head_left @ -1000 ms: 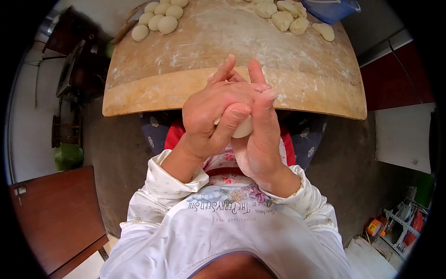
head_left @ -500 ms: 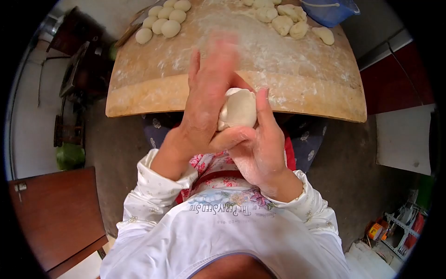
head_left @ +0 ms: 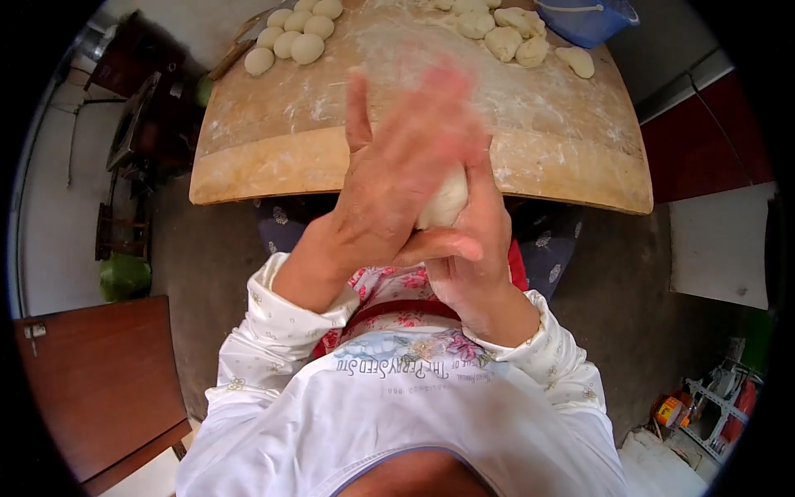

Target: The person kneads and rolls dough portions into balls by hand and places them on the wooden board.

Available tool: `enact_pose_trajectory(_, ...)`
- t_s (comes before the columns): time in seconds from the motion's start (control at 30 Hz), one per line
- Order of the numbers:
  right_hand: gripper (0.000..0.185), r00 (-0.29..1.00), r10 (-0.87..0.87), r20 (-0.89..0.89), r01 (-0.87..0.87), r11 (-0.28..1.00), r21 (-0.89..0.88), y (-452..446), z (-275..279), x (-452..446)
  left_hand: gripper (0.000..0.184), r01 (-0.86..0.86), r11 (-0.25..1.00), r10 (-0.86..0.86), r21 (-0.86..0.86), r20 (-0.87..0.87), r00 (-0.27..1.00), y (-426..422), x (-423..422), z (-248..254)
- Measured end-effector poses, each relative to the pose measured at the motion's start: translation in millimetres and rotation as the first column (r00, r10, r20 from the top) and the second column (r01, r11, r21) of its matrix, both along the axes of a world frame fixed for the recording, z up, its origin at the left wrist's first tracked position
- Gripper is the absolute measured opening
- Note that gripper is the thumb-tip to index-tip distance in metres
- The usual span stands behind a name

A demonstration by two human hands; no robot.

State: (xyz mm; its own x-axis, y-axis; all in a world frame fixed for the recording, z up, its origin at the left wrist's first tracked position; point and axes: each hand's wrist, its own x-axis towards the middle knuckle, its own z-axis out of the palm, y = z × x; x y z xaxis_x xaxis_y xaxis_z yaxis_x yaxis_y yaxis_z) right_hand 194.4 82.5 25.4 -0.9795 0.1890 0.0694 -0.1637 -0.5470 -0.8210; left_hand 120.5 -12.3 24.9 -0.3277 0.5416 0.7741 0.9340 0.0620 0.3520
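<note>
A piece of white dough [head_left: 445, 200] is between my two hands, held above the table's near edge and partly covered. My right hand [head_left: 484, 265] cups it from the right and below, most of its fingers hidden. Over its left and upper side lies my left hand [head_left: 377, 186], palm against the dough and fingers stretched out. The left little finger stands apart from the others, which are smeared by motion, and the left thumb reaches across toward my right hand.
A floured wooden table [head_left: 273, 166] lies ahead. Several smooth dough balls [head_left: 307, 48] stand at its far left. Rough dough lumps [head_left: 503, 45] are at the far right, beside a blue basin [head_left: 590, 25]. A brown cabinet [head_left: 99, 381] is at the lower left.
My left hand has swung right over the dough, covering more of it. My right hand stays around the dough, which now shows only along its lower right side.
</note>
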Motion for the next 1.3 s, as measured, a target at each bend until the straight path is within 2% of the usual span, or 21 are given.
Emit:
enact_pose_trajectory(0.03,0.056,0.995,0.097,0.019,-0.097,0.995,0.005,2.8,-2.2,1.2,0.050,0.011,0.999,-0.013,-0.043,-0.046,0.999,-3.3,-0.8,1.3)
enact_pose_trajectory(0.07,0.056,0.989,0.132,0.071,-0.122,0.983,-0.136,1.3,-0.7,-0.9,0.052,0.014,0.996,-0.022,-0.087,-0.092,0.996,-6.2,-1.0,2.6)
enact_pose_trajectory(0.13,0.055,0.964,0.216,0.157,-0.137,0.904,-0.405,-2.8,5.2,-3.9,0.041,0.068,0.996,-0.070,0.062,0.025,0.997,-6.5,-3.4,1.8)
enact_pose_trajectory(0.2,0.054,0.980,0.128,0.154,-0.056,0.914,-0.403,-10.9,-0.1,-10.3,0.037,0.107,0.949,-0.160,0.295,0.161,0.974,-2.3,-4.5,-12.5)
enact_pose_trajectory(0.27,0.055,0.996,0.037,0.087,0.003,0.905,-0.425,-16.7,-10.9,-17.4,0.041,0.088,0.926,-0.220,0.366,0.337,0.915,-2.9,-4.4,-24.3)
enact_pose_trajectory(0.3,0.058,0.994,-0.095,0.054,0.108,0.929,-0.353,-19.0,-11.4,-19.0,0.044,0.064,0.937,-0.195,0.343,0.366,0.910,-1.1,-3.5,-23.1)
enact_pose_trajectory(0.4,0.061,0.993,-0.088,0.084,0.108,0.957,-0.270,-7.2,-4.8,-14.4,0.059,-0.045,0.988,-0.007,0.150,0.324,0.946,7.9,6.9,-9.3)
enact_pose_trajectory(0.43,0.059,0.997,-0.057,0.046,0.061,0.995,-0.080,-0.3,-17.6,-12.2,0.071,0.015,0.988,-0.059,0.152,0.293,0.954,4.7,9.8,-9.2)
enact_pose_trajectory(0.57,0.055,0.969,0.175,0.177,-0.096,0.919,-0.381,3.8,-21.2,-13.0,0.056,0.093,0.943,-0.089,-0.321,0.028,0.996,-24.9,-12.4,-1.4)
enact_pose_trajectory(0.67,0.053,0.904,0.375,0.205,-0.191,0.785,-0.590,0.8,-17.2,-18.6,0.043,0.267,0.953,-0.222,-0.140,0.273,0.936,-31.4,-17.2,-14.6)
enact_pose_trajectory(0.7,0.053,0.930,0.309,0.200,-0.130,0.784,-0.607,-3.1,-12.6,-19.0,0.040,0.272,0.959,-0.236,-0.073,0.316,0.919,-32.2,-17.3,-19.6)
enact_pose_trajectory(0.77,0.054,0.965,0.169,0.198,-0.003,0.768,-0.640,-15.5,-2.5,-19.2,0.038,0.112,0.994,-0.112,0.017,0.314,0.943,-25.5,-9.8,-26.1)
enact_pose_trajectory(0.87,0.056,0.988,-0.096,0.120,0.136,0.909,-0.393,-18.3,-7.3,-20.0,0.041,-0.214,0.975,0.187,0.067,0.284,0.940,-2.7,5.2,-23.0)
enact_pose_trajectory(0.9,0.058,0.990,-0.076,0.117,0.116,0.911,-0.397,-13.5,-12.5,-18.7,0.046,-0.186,0.974,0.152,0.132,0.235,0.960,3.1,10.1,-15.8)
enact_pose_trajectory(0.97,0.052,0.972,0.203,0.115,-0.149,0.921,-0.360,7.2,-12.5,-13.8,0.046,-0.185,0.965,0.167,0.186,0.111,0.980,3.1,6.3,-6.1)
enact_pose_trajectory(1.0,0.049,0.934,0.337,0.120,-0.278,0.896,-0.347,12.2,-10.5,-11.0,0.047,-0.127,0.984,0.122,0.123,0.054,0.991,-2.0,2.5,-5.7)
enact_pose_trajectory(1.07,0.049,0.927,0.329,0.181,-0.257,0.907,-0.333,9.4,4.1,-6.1,0.047,0.044,0.995,-0.047,-0.094,-0.032,0.998,-18.5,-9.3,-5.1)
enact_pose_trajectory(1.1,0.050,0.935,0.344,0.085,-0.292,0.884,-0.366,5.7,-1.2,-7.1,0.047,0.148,0.958,-0.165,-0.246,-0.051,0.985,-24.5,-13.6,-5.1)
enact_pose_trajectory(1.2,0.053,0.916,0.378,0.134,-0.228,0.765,-0.602,-0.3,-12.1,-18.0,0.050,0.275,0.959,-0.258,-0.071,0.185,0.948,-27.7,-12.7,-18.3)
enact_pose_trajectory(1.23,0.053,0.895,0.398,0.203,-0.158,0.707,-0.689,-1.7,-13.6,-21.8,0.054,0.192,0.981,-0.179,-0.040,0.213,0.960,-26.6,-11.5,-23.0)
enact_pose_trajectory(1.3,0.053,0.969,0.132,0.208,0.017,0.805,-0.592,-13.5,-10.0,-20.1,0.064,0.022,1.000,-0.020,-0.004,0.248,0.968,-16.9,-4.0,-29.7)
